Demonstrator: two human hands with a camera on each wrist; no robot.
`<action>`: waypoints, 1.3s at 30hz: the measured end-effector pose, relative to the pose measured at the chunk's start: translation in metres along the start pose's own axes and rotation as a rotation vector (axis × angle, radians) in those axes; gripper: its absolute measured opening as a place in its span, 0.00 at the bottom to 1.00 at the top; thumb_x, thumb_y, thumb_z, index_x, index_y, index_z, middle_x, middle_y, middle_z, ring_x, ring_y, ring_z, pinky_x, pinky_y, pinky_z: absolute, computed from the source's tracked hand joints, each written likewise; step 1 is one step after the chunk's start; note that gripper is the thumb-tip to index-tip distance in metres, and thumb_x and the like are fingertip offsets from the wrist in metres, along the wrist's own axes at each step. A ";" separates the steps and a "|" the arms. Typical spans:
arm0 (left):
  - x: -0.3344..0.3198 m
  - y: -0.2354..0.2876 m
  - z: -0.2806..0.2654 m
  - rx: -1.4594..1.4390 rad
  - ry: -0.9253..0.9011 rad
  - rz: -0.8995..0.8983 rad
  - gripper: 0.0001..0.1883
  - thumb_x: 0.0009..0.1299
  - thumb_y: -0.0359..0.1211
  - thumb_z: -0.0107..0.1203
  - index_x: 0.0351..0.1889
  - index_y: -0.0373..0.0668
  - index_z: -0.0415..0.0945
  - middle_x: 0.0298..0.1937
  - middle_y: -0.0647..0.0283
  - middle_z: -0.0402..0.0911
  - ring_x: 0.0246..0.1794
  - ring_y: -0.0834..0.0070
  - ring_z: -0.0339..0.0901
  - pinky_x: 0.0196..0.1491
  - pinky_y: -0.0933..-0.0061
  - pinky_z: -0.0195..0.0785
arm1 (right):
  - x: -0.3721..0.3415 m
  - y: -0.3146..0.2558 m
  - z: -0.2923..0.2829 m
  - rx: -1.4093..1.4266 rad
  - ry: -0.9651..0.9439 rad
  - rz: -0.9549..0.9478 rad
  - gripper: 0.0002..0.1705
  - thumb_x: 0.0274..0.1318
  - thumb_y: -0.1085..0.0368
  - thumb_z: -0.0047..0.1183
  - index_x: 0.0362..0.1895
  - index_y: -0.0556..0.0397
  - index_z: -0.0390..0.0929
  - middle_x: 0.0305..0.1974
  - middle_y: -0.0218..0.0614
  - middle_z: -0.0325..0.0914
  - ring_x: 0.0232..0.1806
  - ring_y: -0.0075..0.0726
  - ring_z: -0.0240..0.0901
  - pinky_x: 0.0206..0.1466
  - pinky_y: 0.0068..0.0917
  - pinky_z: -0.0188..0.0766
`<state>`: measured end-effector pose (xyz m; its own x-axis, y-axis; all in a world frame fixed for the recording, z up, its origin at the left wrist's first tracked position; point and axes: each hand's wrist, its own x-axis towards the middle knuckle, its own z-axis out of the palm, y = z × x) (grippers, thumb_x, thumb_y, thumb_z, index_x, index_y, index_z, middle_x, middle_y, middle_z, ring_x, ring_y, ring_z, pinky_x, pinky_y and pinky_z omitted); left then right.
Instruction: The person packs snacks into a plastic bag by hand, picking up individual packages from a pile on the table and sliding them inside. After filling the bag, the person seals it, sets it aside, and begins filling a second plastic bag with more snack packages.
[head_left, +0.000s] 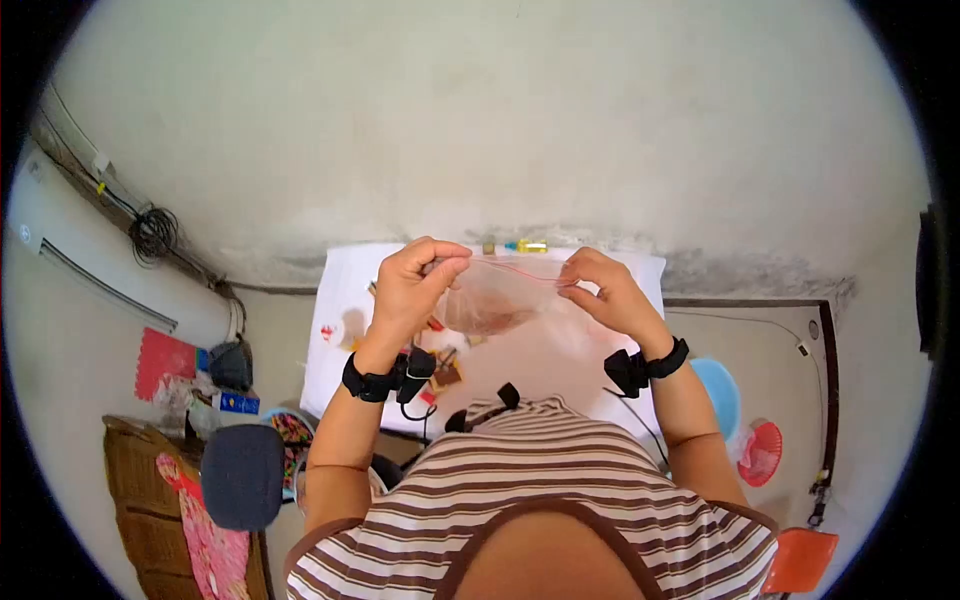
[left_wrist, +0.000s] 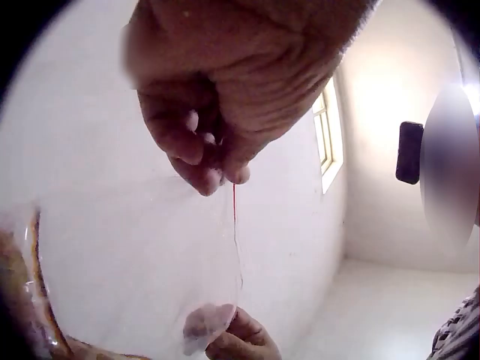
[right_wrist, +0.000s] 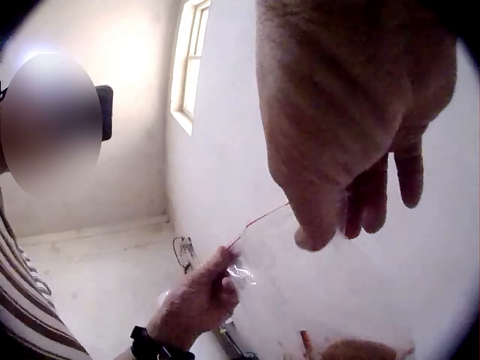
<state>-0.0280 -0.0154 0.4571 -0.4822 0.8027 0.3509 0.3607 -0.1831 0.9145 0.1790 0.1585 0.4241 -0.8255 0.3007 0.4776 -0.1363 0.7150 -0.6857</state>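
A clear zip bag (head_left: 515, 295) with a red line along its mouth is stretched between both hands above the white-covered table. At one end of the mouth, the left hand (head_left: 412, 285) pinches the plastic between thumb and fingers. The right hand (head_left: 612, 292) pinches the opposite end; its thumb and fingertips meet at the red line in the head view. Something brown with a curved edge (right_wrist: 360, 349) shows low in the right wrist view, at the bag's lower part. In the left wrist view the clear film (left_wrist: 135, 247) hangs below the left fingertips.
On the white table cover (head_left: 345, 275) lie brown pieces (head_left: 447, 375) and a red-and-white item (head_left: 328, 332). A small yellow bottle (head_left: 532, 246) is at the back edge by the wall. A blue basin (head_left: 716, 395) and red basket (head_left: 762, 455) stand right.
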 end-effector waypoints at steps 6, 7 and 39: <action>0.029 0.028 -0.034 -0.057 -0.085 -0.062 0.08 0.65 0.25 0.53 0.42 0.35 0.77 0.29 0.66 0.77 0.27 0.85 0.72 0.32 0.85 0.68 | 0.040 -0.020 -0.029 0.082 0.026 0.041 0.02 0.48 0.74 0.55 0.29 0.57 0.75 0.29 0.32 0.73 0.32 0.24 0.69 0.35 0.22 0.66; 0.034 0.033 -0.037 -0.047 -0.082 -0.045 0.08 0.65 0.25 0.53 0.42 0.35 0.77 0.29 0.66 0.77 0.27 0.85 0.72 0.32 0.85 0.68 | 0.047 -0.025 -0.034 0.102 0.041 0.032 0.03 0.50 0.71 0.55 0.31 0.57 0.76 0.28 0.30 0.72 0.31 0.22 0.68 0.35 0.20 0.65; 0.064 0.058 -0.039 -0.143 0.264 0.256 0.04 0.67 0.30 0.52 0.33 0.40 0.74 0.24 0.73 0.71 0.24 0.89 0.65 0.24 0.87 0.57 | 0.097 -0.083 -0.070 0.170 0.333 0.049 0.07 0.52 0.67 0.56 0.30 0.59 0.79 0.25 0.28 0.76 0.28 0.17 0.69 0.33 0.17 0.66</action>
<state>-0.0683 0.0030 0.5406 -0.5865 0.5507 0.5940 0.3902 -0.4506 0.8030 0.1487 0.1724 0.5662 -0.6136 0.5407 0.5754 -0.2132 0.5883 -0.7801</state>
